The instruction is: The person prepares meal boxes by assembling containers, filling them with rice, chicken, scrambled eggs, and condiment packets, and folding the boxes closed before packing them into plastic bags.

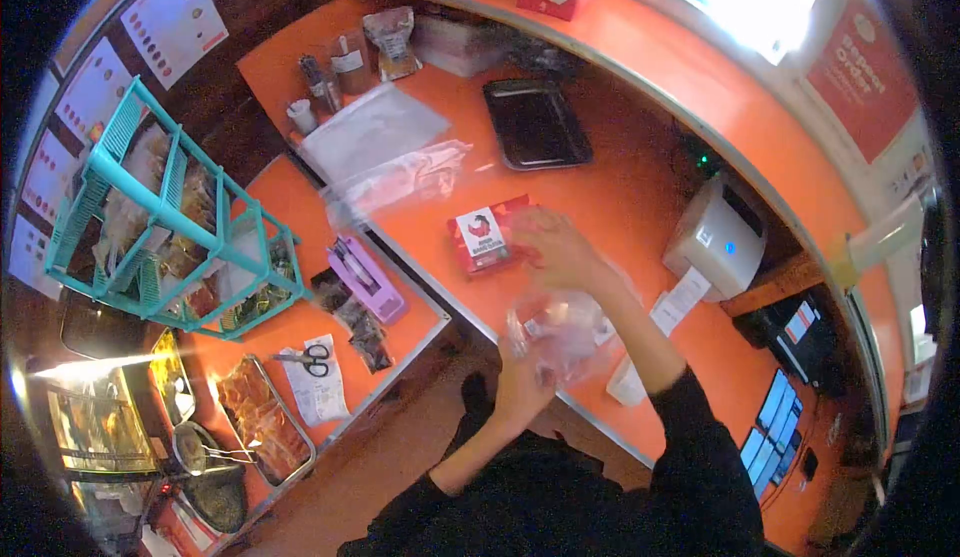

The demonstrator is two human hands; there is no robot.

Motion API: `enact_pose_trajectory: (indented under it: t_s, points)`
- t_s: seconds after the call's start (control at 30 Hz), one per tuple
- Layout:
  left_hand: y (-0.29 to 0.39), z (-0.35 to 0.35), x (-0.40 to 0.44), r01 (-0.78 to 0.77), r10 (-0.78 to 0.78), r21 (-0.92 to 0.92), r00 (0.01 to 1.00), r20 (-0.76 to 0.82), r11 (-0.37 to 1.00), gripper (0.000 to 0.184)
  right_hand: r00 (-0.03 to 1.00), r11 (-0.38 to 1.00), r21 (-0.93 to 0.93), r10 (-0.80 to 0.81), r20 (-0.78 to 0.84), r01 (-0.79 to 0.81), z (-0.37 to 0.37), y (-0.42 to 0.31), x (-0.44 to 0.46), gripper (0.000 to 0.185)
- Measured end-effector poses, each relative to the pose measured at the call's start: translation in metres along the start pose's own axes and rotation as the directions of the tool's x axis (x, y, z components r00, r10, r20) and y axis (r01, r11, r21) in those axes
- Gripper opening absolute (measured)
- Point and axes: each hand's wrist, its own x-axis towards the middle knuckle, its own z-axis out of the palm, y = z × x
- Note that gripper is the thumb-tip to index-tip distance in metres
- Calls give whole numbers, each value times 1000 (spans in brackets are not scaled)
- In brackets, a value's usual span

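My left hand (526,379) is closed on a crumpled clear plastic bag (570,332) near the counter's front edge. A red box (484,238) with a white printed label lies just beyond the bag, on the orange counter. My right hand (548,242) is over the right side of this box, its fingers apart and slightly blurred by motion. Part of the box is hidden under those fingers. Whether they touch it I cannot tell.
A black tray (538,125) and clear plastic sheets (385,142) lie farther back. On the left are a teal rack (165,212), a purple holder (366,279) and scissors (314,360). A white receipt printer (716,237) and a screen (775,432) stand on the right.
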Motion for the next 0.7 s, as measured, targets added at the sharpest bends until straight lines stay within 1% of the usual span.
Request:
enact_pose_trajectory:
  t_s: [0.03,0.07,0.1,0.13,0.17,0.2,0.23,0.27,0.3,0.33,0.37,0.4,0.43,0.47,0.5,0.53,0.57,0.6,0.63,0.67,0.7]
  points:
    - [4,-5,1,29,-27,-45,999,39,999,46,1000,1000,-1,-7,4,7,16,10,16,45]
    - [6,-8,4,61,-54,-93,996,75,994,45,995,985,-168,-19,100,36,27,17,31,64]
    - [6,-10,6,72,-65,-101,996,67,992,45,987,967,-246,-22,157,60,35,25,43,74]
    - [6,-11,8,126,-117,-89,988,103,988,44,977,943,-319,-24,213,93,40,31,57,85]
    - [4,-12,10,178,-166,-75,977,137,981,44,910,966,-236,-2,414,109,40,38,74,98]
    - [-1,-11,12,185,-174,-77,976,129,980,44,803,983,-152,7,595,105,40,42,84,111]
    - [-7,-8,11,123,-115,-68,988,104,990,44,797,983,-145,-2,604,112,32,36,83,111]
    - [-9,-7,8,64,-59,-58,995,84,996,45,853,988,-152,69,518,12,14,23,81,113]
    - [-6,-7,8,74,-69,-63,994,79,995,45,894,984,-155,144,424,-85,-7,12,79,115]
    - [-1,-9,10,142,-136,-56,985,107,988,46,892,985,-153,138,431,-78,-28,4,74,115]
    - [2,-9,10,208,-200,-46,970,138,977,47,940,996,-59,87,330,-71,-49,-3,63,115]
    - [2,-7,8,212,-205,-44,970,133,976,47,975,998,34,45,217,-53,-66,-10,52,115]
    - [-3,-2,7,161,-158,-29,983,91,986,50,976,998,36,39,216,-48,-80,-18,41,115]
    - [-10,5,4,112,-111,-15,993,49,994,53,978,968,249,-14,207,-39,-91,-26,27,114]
    - [-24,14,-2,97,-98,53,995,14,994,60,979,891,452,-65,194,-31,-97,-32,11,113]
    - [-42,28,-9,103,-103,50,995,6,993,60,977,891,454,-73,200,-27,-96,-34,-8,113]
    - [-48,34,-9,166,-177,-185,983,-42,969,64,966,881,472,-96,241,-30,-91,-34,-26,111]
    - [-53,37,-16,175,-197,-204,976,-91,963,70,952,870,492,-122,280,-33,-84,-31,-41,109]
    - [-45,31,-16,182,-216,-224,966,-141,957,76,951,866,500,-131,281,-28,-75,-26,-56,109]
    - [-45,24,-17,191,-225,-217,964,-142,957,76,921,941,339,-140,363,10,-65,-22,-72,106]
    - [-46,17,-21,213,-226,-165,972,-64,963,80,888,983,172,-133,441,62,-59,-18,-83,102]
